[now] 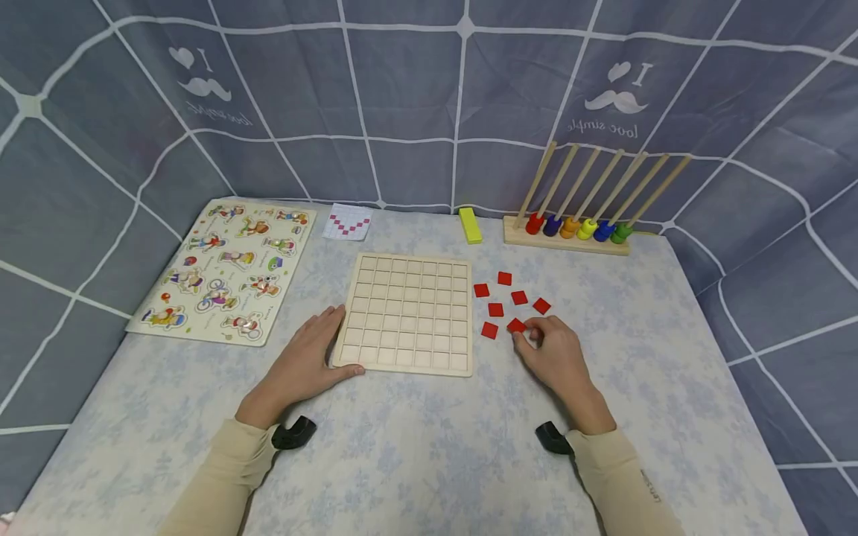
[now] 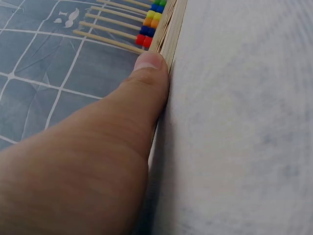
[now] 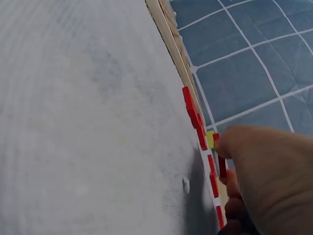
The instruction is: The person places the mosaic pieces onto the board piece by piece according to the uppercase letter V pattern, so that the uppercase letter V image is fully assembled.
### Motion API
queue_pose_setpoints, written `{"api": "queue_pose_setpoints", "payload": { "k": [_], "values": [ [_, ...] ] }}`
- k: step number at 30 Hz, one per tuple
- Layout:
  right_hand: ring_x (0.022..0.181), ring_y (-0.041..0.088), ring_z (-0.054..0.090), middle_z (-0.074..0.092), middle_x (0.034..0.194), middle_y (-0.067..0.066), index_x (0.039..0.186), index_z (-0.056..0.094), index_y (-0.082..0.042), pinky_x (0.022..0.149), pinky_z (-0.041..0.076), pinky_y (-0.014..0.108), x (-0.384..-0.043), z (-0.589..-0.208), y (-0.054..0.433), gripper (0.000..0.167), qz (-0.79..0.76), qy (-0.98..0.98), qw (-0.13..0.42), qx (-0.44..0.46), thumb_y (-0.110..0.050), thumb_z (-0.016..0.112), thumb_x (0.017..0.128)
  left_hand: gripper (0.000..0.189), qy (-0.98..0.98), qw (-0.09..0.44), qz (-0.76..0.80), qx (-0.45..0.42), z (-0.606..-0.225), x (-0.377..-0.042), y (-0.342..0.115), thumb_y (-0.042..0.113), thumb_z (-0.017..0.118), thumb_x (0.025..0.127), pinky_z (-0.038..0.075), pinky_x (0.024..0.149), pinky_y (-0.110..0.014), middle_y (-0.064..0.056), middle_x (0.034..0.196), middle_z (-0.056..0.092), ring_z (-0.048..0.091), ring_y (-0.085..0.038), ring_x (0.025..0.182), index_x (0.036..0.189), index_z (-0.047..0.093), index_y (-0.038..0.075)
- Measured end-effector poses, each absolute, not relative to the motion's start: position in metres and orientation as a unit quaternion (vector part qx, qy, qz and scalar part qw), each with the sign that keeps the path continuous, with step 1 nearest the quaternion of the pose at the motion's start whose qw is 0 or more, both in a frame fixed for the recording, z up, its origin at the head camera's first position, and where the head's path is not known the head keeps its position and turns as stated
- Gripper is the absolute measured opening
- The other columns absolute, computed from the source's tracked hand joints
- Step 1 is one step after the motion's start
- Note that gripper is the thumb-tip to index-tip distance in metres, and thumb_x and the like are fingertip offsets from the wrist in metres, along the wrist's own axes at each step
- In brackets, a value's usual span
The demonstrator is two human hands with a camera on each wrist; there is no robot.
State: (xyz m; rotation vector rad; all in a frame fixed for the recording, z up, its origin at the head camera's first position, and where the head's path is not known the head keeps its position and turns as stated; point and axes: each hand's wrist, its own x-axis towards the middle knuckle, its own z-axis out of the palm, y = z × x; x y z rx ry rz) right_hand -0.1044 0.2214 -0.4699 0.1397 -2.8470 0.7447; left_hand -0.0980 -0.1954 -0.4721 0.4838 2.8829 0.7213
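A pale wooden grid board point(image 1: 407, 314) lies flat on the table, its squares bare. My left hand point(image 1: 311, 350) rests at the board's near left corner, fingers stretched along the left edge and thumb on the near edge. In the left wrist view the thumb point(image 2: 142, 78) lies against the board's side. My right hand point(image 1: 556, 353) pinches a red square tile point(image 3: 221, 159) between thumb and fingertips, the tile standing on edge in the right wrist view. Several more red tiles point(image 1: 495, 310) lie loose between the board and this hand.
Behind the board lie a pattern card point(image 1: 347, 222) with a pink and red design and a yellow block point(image 1: 471, 225). A picture puzzle board point(image 1: 224, 272) is at the left. A wooden peg rack point(image 1: 566, 237) with coloured beads stands at the back right, near the grey curtain point(image 1: 415, 97).
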Motion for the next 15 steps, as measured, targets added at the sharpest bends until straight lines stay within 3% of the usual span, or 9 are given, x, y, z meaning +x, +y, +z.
{"api": "queue_pose_setpoints", "payload": {
  "k": [9, 15],
  "values": [
    [0.068, 0.014, 0.048, 0.058, 0.076, 0.004, 0.095, 0.074, -0.003, 0.062, 0.044, 0.030, -0.104, -0.457, 0.200, 0.020, 0.283, -0.944, 0.121, 0.121, -0.020, 0.079, 0.086, 0.116, 0.954, 0.065, 0.244, 0.161, -0.470, -0.098, -0.196, 0.058, 0.078, 0.083, 0.016, 0.129, -0.053, -0.021, 0.167, 0.027, 0.022, -0.038, 0.157, 0.162, 0.019, -0.001],
    [0.073, 0.012, 0.050, 0.061, 0.079, 0.002, 0.093, 0.074, -0.006, 0.063, 0.047, 0.027, -0.107, -0.453, 0.179, 0.018, 0.297, -0.935, 0.106, 0.165, -0.021, 0.080, 0.085, 0.116, 0.953, 0.065, 0.248, 0.159, -0.471, -0.098, -0.195, 0.057, 0.079, 0.082, 0.016, 0.129, -0.052, -0.021, 0.167, 0.027, 0.022, -0.038, 0.157, 0.162, 0.019, -0.001]
  ]
}}
